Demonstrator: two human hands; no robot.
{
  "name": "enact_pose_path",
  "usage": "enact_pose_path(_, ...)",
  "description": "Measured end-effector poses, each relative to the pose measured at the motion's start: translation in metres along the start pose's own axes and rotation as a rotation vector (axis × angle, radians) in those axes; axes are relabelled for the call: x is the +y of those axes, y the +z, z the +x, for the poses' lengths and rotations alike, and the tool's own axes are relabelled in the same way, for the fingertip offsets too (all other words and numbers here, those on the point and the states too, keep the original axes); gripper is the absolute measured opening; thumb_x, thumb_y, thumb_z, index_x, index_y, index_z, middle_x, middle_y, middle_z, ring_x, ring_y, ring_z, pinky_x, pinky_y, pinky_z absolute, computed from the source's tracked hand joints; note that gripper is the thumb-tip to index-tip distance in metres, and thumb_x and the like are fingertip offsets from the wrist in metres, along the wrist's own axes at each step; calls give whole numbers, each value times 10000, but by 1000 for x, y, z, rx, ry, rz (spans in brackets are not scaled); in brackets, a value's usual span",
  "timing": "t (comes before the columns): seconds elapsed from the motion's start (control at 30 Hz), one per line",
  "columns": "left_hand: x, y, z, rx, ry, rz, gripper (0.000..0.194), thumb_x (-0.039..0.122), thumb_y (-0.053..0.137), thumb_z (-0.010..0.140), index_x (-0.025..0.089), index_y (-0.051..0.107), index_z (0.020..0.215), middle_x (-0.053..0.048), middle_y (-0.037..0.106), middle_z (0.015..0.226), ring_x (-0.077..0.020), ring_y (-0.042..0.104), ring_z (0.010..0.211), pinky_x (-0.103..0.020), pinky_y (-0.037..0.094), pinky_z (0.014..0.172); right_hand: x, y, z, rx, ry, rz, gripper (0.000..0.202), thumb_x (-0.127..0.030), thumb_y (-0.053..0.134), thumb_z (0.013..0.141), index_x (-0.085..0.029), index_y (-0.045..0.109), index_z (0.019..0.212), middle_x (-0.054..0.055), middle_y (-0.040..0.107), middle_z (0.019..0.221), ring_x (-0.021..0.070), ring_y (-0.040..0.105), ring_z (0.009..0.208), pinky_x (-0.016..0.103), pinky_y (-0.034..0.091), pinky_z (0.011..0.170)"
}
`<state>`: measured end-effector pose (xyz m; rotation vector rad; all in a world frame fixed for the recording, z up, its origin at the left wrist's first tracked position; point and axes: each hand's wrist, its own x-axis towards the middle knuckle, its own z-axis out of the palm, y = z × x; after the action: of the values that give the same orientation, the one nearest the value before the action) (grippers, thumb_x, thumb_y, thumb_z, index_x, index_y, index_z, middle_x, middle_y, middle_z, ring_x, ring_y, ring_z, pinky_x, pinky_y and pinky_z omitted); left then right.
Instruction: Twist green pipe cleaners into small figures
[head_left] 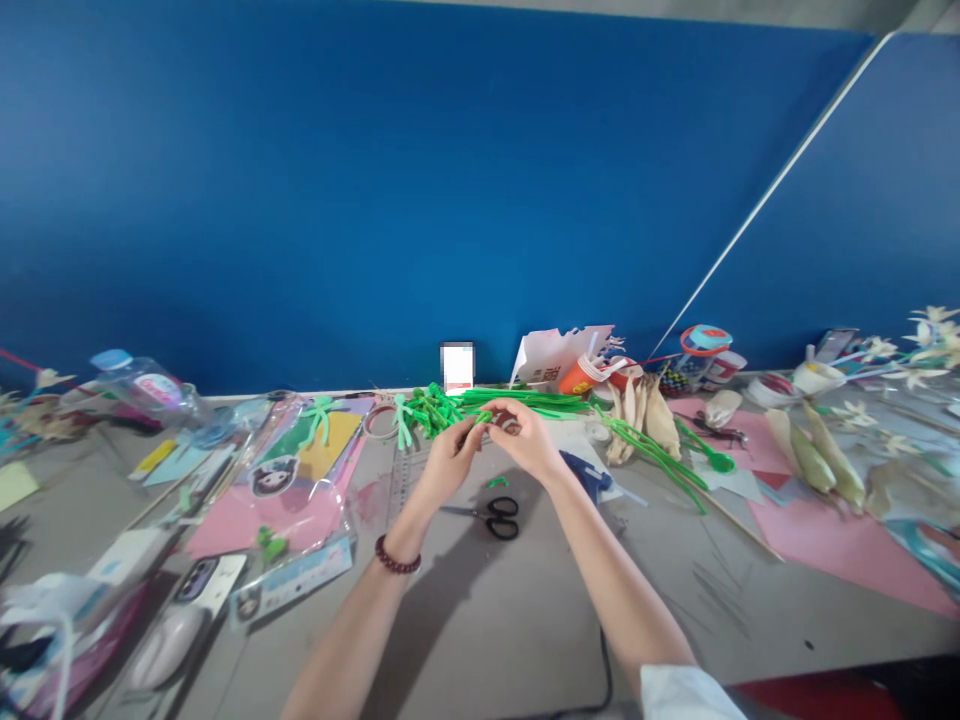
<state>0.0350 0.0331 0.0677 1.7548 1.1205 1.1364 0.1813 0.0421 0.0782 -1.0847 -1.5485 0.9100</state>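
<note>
My left hand [452, 456], with a dark bead bracelet at the wrist, and my right hand [528, 440] meet above the middle of the table. Their fingertips pinch a small piece of green pipe cleaner [485, 416], partly hidden by the fingers. Just behind them lie a heap of curled green pipe cleaners [435, 410] and a bundle of long straight green stems [551, 400]. Below the hands, black-handled scissors [501, 518] rest on the table beside a short green scrap [498, 482]. A blue glue gun [587, 476] lies right of my right forearm.
Plastic-wrapped coloured paper [300, 500], a phone [214, 582] and a computer mouse [171, 645] are at left. A clear bottle [146, 388] leans near the blue wall. Dried husks [661, 420], an orange cup [579, 376] and pink paper [840, 550] stand or lie at right.
</note>
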Motion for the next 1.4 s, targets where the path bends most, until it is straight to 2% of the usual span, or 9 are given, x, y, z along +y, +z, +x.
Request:
enact_pose_path(0.17,7,0,-2,-35,-53,-43,402,465,367,899,154,521,694,14,468,569,-102,439,526,-218,341,510,1,1,0,41,-55,-8,239,-152,500,706,-182,637,899,18,628,776,119,559,612,228,450,559)
enact_pose_path(0.33,3,1,-1,-27,-47,-107,354,466,436,869,153,551,752,30,451,557,-91,439,501,-198,339,474,-1,1,-1,71,-126,-46,244,-183,507,751,-185,680,923,52,672,899,128,575,647,248,472,613)
enact_pose_path(0.43,0,2,-1,-13,-42,-139,329,452,462,860,153,560,765,34,465,558,-86,442,495,-193,344,470,-3,2,-1,116,-139,-36,238,-204,523,768,-177,679,946,58,684,879,143,592,670,257,474,623)
enact_pose_path(0.6,-3,1,-2,28,-48,-90,325,440,505,838,149,590,722,8,544,594,-88,475,497,-196,361,474,-2,0,-3,138,-163,-87,202,-249,548,798,-188,711,903,62,703,861,153,598,652,274,477,627)
enact_pose_path(0.8,-3,-2,-1,53,-44,-51,285,402,540,819,144,643,757,-3,579,600,-103,494,513,-203,385,487,4,-6,0,123,-207,-75,173,-253,587,788,-222,733,874,64,705,901,187,631,774,270,478,625)
enact_pose_path(0.97,-4,-3,0,26,-28,-7,273,373,523,828,143,647,748,-6,598,623,-104,520,527,-199,393,496,3,-5,0,120,-205,-52,154,-268,596,791,-215,730,845,65,700,869,176,626,731,268,480,607)
enact_pose_path(1.17,-5,-3,0,1,-22,31,303,364,514,834,136,625,667,2,566,549,-104,515,509,-196,383,482,1,-3,-2,131,-240,-66,149,-292,607,791,-190,714,780,77,687,815,173,612,704,268,476,593)
enact_pose_path(1.3,-2,-3,0,46,28,9,245,344,558,808,149,655,922,-47,682,815,-153,613,691,-233,476,615,4,-3,-1,162,-188,-94,157,-288,601,776,-178,694,714,54,662,725,148,574,623,256,454,567)
enact_pose_path(1.4,2,-9,0,137,111,22,244,332,586,798,164,629,969,-70,675,918,-175,622,795,-270,493,703,6,-4,0,78,-84,-52,193,-327,609,761,-168,683,681,46,644,710,150,560,632,251,428,556)
